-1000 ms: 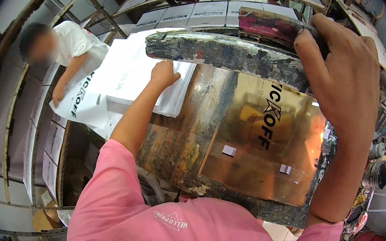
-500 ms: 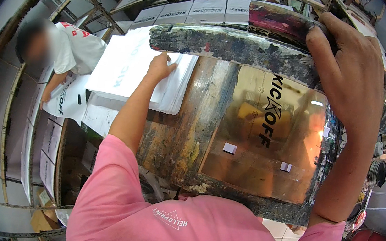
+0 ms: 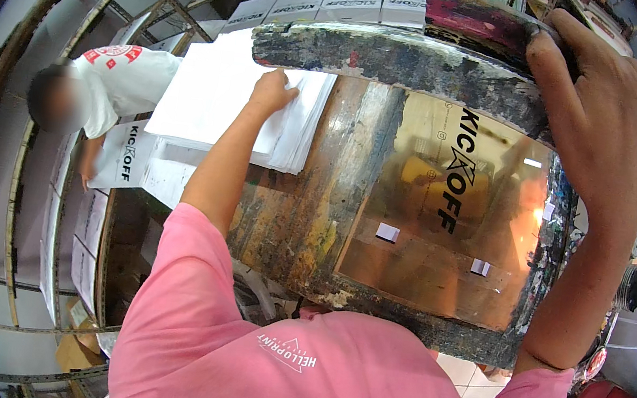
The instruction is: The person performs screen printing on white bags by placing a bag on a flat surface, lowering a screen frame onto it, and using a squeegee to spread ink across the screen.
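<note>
My left hand (image 3: pixel 272 92) reaches over a thick stack of white plastic bags (image 3: pixel 215 99), its fingers closed at the right part of the top bag. My right hand (image 3: pixel 595 114) is raised and wraps round the far right end of a paint-crusted screen printing frame (image 3: pixel 398 69), lifted above the board. Below the frame, on the stained wooden printing board (image 3: pixel 296 220), lies a shiny gold-brown sheet (image 3: pixel 432 280) with black lettering and small white tabs (image 3: pixel 387 232) stuck on it. The frame's underside is hidden.
To the left, a co-worker (image 3: pixel 122 83) in a white shirt holds a printed white bag (image 3: pixel 123 155) beside the stack. Metal drying racks (image 3: pixel 20 202) with printed bags stand left, and more bags (image 3: pixel 351 0) lie on racks behind. Tins (image 3: pixel 630 287) stand at right.
The co-worker's printed bag has swung more upright and the co-worker leans lower. Lettering seen on the stack's top is no longer visible. My hands keep their places; the view has shifted slightly.
</note>
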